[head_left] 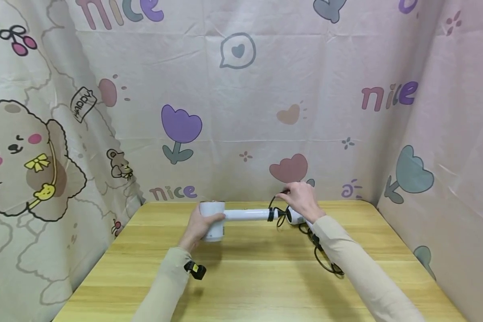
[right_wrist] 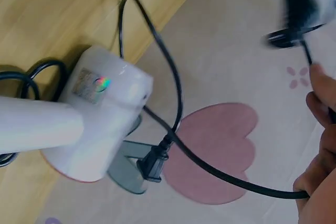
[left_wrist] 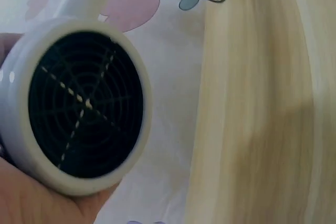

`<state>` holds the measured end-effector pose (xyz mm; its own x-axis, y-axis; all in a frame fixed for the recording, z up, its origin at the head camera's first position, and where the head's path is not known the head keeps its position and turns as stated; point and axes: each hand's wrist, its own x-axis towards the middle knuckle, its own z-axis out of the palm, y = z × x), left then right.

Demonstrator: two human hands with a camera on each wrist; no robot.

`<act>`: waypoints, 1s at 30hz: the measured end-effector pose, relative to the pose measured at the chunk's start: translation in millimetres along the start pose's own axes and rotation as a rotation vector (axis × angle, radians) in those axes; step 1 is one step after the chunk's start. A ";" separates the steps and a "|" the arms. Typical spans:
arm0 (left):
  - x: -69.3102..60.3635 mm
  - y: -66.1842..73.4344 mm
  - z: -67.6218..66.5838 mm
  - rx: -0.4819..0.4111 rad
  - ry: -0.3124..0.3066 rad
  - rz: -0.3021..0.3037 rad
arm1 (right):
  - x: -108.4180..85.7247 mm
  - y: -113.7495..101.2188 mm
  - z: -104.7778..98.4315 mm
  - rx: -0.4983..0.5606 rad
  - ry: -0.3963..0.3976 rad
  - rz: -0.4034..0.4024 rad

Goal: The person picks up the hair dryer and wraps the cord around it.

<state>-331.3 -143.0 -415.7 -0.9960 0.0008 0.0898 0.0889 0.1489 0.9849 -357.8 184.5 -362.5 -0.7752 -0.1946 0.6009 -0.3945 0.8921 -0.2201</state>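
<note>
From my head, my left hand (head_left: 198,227) holds a white hair dryer (head_left: 234,215) near the far edge of the table (head_left: 241,277); my right hand (head_left: 302,200) grips cord; left wrist: rigid casing round the grille (left_wrist: 86,106), probably light, slippery, best palmed; right wrist: the cord (right_wrist: 210,168), seemingly supple, leads past a second dryer (right_wrist: 105,129).

In the head view, bright, diffuse light covered the table (head_left: 257,290), with soft-edged shadows beside the 2 sleeves (head_left: 364,264). The left wrist view was dimmer and softly focused; a broad shadow crossed the table, and the grille (left_wrist: 86,114) appeared nearly black. In the right wrist view, the handle end (right_wrist: 303,6) blurred at upper right; a sticker (right_wrist: 90,86) gave 1 rainbow glint.
</note>
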 end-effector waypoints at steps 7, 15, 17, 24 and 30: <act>-3.1 8.3 3.7 0.166 0.158 0.100 | -1.9 -18.7 0.3 0.034 0.019 -0.058; -4.3 15.9 11.0 0.294 0.339 0.195 | -10.8 -31.5 4.4 0.083 0.012 -0.044; -5.6 14.9 13.5 0.306 0.389 0.233 | -13.0 -33.2 6.8 0.116 0.007 -0.033; -9.1 7.5 19.7 0.323 0.566 0.397 | -18.5 -39.4 9.7 0.334 -0.044 0.080; -7.8 0.6 16.6 0.243 0.650 0.376 | -26.4 -45.3 8.8 0.485 -0.129 0.210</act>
<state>-323.7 -126.5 -418.3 -0.6858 -0.4730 0.5531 0.3386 0.4654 0.8178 -323.8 145.6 -375.2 -0.9040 -0.1082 0.4136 -0.3835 0.6327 -0.6728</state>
